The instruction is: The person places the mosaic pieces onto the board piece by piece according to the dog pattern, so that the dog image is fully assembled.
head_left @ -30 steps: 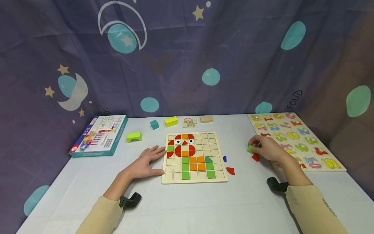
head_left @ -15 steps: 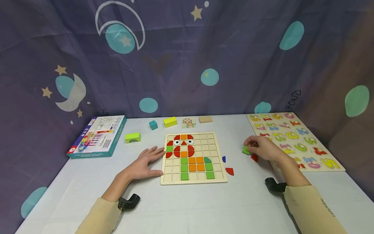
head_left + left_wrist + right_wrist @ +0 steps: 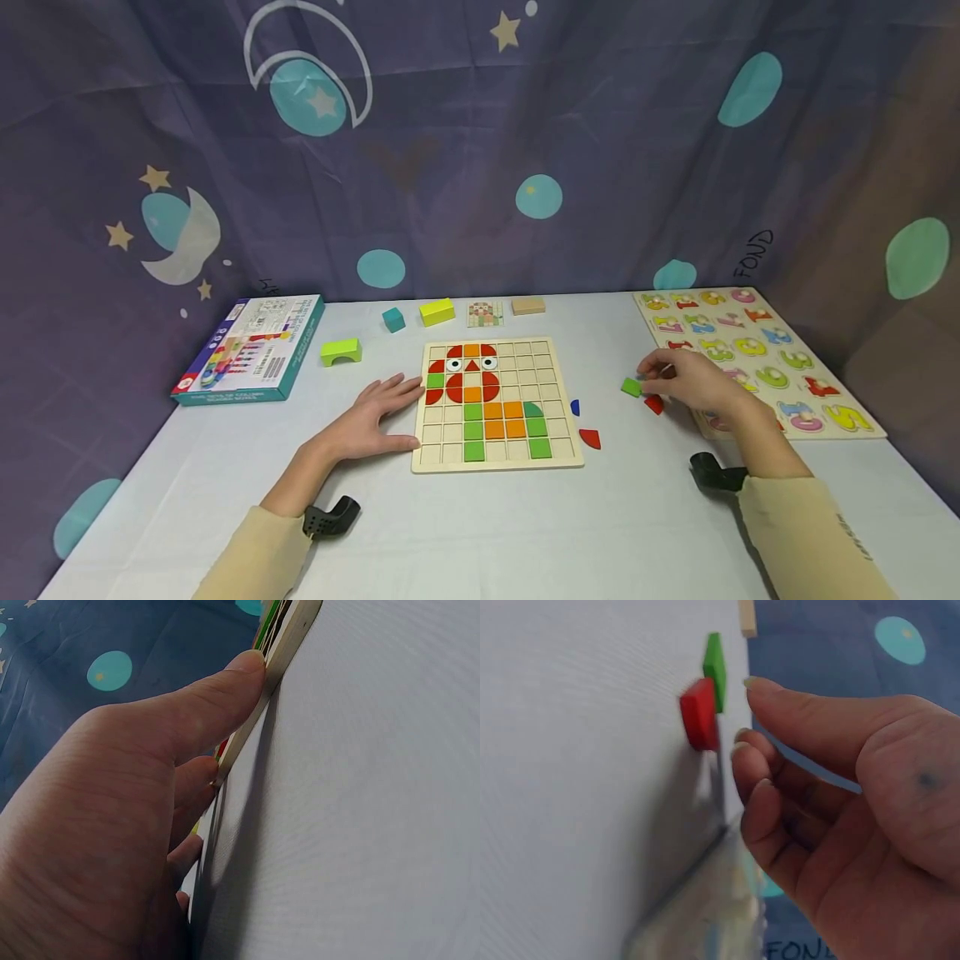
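Observation:
A wooden grid board [image 3: 525, 462] holds red, orange and green tiles and two eye pieces arranged as an animal figure. Along its left edge rests my left hand [image 3: 372, 422], fingers spread; in the left wrist view the thumb [image 3: 225, 690] touches the board's rim [image 3: 292, 637]. On the right, a loose green square tile [image 3: 632, 387] lies on the cloth beside a red quarter-round tile [image 3: 655, 404]. My right hand [image 3: 693, 383] hovers by them with loosely bent fingers. Its thumb [image 3: 810, 712] stands apart from the fingers and from the green tile [image 3: 715, 667] in the right wrist view.
A red tile [image 3: 591, 438] and a blue piece [image 3: 575, 407] lie right of the board. A puzzle board of numbers [image 3: 817, 367] is at the right, a box [image 3: 251, 350] at the left. Behind stand blocks, including a yellow one [image 3: 437, 312], and a pattern card [image 3: 486, 314].
My right hand has carried the green tile slightly left, let it go on the cloth and drawn back right. The left hand keeps its place at the board.

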The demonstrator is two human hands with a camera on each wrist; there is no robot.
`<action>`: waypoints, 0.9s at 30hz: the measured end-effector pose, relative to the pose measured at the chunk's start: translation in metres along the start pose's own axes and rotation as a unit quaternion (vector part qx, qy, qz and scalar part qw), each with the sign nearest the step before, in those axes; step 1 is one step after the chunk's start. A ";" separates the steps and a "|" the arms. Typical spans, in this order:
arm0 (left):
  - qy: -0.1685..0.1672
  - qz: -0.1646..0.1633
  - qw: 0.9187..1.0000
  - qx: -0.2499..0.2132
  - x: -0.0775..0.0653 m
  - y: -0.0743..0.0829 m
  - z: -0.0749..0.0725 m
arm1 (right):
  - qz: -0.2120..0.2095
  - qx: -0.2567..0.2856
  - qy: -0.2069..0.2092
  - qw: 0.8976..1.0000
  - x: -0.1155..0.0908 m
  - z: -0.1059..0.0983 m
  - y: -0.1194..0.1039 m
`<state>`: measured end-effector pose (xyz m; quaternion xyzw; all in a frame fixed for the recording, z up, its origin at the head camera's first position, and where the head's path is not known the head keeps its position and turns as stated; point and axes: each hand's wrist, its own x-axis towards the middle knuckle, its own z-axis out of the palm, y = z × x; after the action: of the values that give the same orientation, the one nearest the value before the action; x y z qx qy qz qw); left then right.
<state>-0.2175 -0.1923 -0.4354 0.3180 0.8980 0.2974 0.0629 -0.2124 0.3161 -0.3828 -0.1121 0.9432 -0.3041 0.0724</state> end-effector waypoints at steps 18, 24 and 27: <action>-0.005 -0.003 1.000 0.016 0.002 0.001 0.002 | 0.036 -0.019 -0.029 0.999 -0.015 -0.001 0.009; -0.007 -0.003 1.000 0.014 0.001 0.001 0.000 | 0.055 -0.039 -0.030 0.997 -0.016 0.004 -0.001; -0.007 -0.006 1.000 0.013 0.000 0.001 -0.001 | 0.050 -0.042 -0.031 0.997 -0.016 0.005 -0.005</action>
<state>-0.2176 -0.1919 -0.4345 0.3157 0.9031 0.2834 0.0664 -0.1955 0.3135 -0.3832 -0.0769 0.9569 -0.2566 0.1123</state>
